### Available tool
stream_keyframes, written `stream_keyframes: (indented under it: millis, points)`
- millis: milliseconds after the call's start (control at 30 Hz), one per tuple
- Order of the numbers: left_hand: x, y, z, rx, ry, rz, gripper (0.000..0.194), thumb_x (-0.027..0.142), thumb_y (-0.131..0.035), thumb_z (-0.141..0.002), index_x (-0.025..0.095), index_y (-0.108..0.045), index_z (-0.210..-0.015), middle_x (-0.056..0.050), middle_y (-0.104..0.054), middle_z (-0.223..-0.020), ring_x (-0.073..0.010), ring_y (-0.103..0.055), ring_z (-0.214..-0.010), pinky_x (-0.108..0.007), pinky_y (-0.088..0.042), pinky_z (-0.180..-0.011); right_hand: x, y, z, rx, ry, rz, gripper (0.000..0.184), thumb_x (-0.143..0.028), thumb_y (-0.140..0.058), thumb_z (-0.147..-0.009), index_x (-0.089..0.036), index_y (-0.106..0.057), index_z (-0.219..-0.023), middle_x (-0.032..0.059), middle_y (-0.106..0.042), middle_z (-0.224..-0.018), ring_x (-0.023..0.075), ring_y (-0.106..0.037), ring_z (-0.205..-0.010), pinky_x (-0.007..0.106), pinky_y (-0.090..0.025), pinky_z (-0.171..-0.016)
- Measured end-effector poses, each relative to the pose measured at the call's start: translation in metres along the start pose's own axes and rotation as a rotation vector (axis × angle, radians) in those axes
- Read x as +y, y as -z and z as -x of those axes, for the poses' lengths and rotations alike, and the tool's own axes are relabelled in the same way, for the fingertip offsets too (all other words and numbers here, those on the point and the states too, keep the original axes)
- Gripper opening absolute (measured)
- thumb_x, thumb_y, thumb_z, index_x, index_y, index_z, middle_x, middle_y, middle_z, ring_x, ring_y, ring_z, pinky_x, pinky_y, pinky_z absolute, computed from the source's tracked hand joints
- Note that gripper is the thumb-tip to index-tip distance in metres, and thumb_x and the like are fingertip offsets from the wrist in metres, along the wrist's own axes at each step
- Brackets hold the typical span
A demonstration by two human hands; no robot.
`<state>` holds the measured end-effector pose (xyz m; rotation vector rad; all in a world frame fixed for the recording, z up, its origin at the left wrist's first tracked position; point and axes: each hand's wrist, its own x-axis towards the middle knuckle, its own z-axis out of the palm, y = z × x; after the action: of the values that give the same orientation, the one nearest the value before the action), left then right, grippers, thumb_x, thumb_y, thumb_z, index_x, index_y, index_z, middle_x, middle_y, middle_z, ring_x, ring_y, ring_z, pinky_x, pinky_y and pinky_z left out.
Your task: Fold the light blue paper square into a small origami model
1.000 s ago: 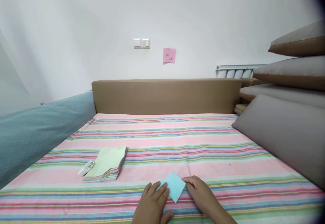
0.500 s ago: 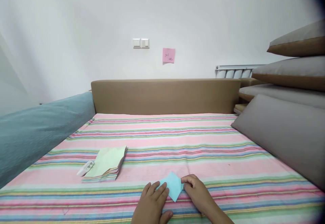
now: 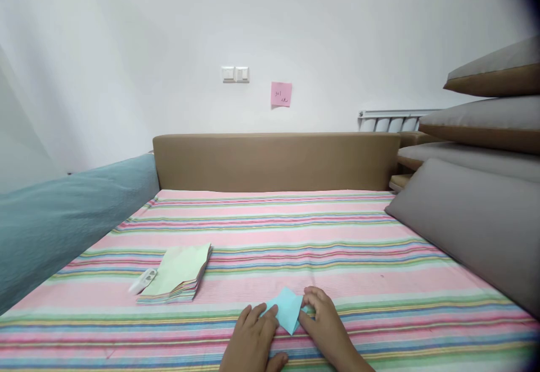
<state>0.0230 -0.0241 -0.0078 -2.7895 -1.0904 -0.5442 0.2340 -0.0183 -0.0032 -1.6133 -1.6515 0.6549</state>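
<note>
A small piece of light blue folded paper lies on the striped bedsheet, between my two hands. My left hand rests flat with fingers spread, its fingertips pressing on the paper's left part. At the paper's right side, my right hand has its thumb and fingers bent round the edge, gripping a flap there. The flap's inner part is hidden behind the fingers.
Left of my hands lies a stack of coloured paper, pale green on top, beside a small white object. Grey cushions are piled at the right. A brown backrest stands along the wall, a teal-covered armrest at the left.
My right hand has shifted slightly left, and the paper's right flap has been turned inward over the sheet. My left hand stays nearly in place on the paper.
</note>
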Motion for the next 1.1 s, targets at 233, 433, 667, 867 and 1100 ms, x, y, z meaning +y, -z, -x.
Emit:
stream_keyframes:
  millis: [233,433,667,867,1100]
  points:
    - [0.001,-0.004,0.001,0.032,0.017,-0.010,0.068,0.040,-0.066,-0.075,0.020,-0.035,-0.132,-0.006,-0.057,-0.124,-0.0282,-0.049,-0.113,-0.045,-0.040,-0.095,-0.008,-0.003,0.003,-0.078,-0.034,0.077,0.034,-0.030,-0.046,-0.076,-0.022,-0.068,-0.101,0.0064,-0.042,-0.137,0.0233,-0.035,-0.127,0.035,-0.028,-0.104]
    - [0.002,0.001,0.000,-0.015,0.006,0.009,0.054,0.041,-0.063,-0.077,0.023,-0.044,-0.124,-0.005,-0.053,-0.129,-0.0284,-0.047,-0.116,-0.046,-0.038,-0.096,-0.010,-0.005,0.004,-0.078,-0.012,0.125,0.033,-0.028,-0.046,-0.075,-0.023,-0.068,-0.100,0.0062,-0.040,-0.139,0.0235,-0.034,-0.127,0.037,-0.029,-0.103]
    - [0.001,0.005,-0.001,-0.023,0.014,0.037,0.044,0.044,-0.062,-0.078,0.025,-0.051,-0.116,-0.005,-0.050,-0.132,-0.0285,-0.047,-0.116,-0.046,-0.037,-0.096,-0.014,-0.007,0.007,-0.116,-0.015,0.200,0.031,-0.022,-0.049,-0.070,-0.027,-0.068,-0.094,0.0037,-0.030,-0.146,0.0264,-0.026,-0.132,0.045,-0.028,-0.099]
    - [0.002,0.007,-0.003,-0.023,0.007,0.030,0.045,0.043,-0.063,-0.077,0.024,-0.050,-0.116,-0.004,-0.050,-0.132,-0.0285,-0.047,-0.115,-0.045,-0.038,-0.094,-0.017,-0.007,0.008,-0.147,0.000,0.249,0.033,-0.023,-0.047,-0.072,-0.028,-0.065,-0.099,0.0028,-0.026,-0.147,0.0280,-0.025,-0.132,0.046,-0.027,-0.097]
    - [0.002,0.012,-0.007,-0.084,0.013,0.051,0.045,0.045,-0.063,-0.075,0.024,-0.050,-0.112,-0.003,-0.047,-0.134,-0.0281,-0.047,-0.111,-0.043,-0.038,-0.091,-0.017,-0.008,0.008,-0.147,0.020,0.279,0.034,-0.024,-0.045,-0.075,-0.029,-0.063,-0.104,0.0030,-0.026,-0.148,0.0269,-0.025,-0.132,0.045,-0.026,-0.097]
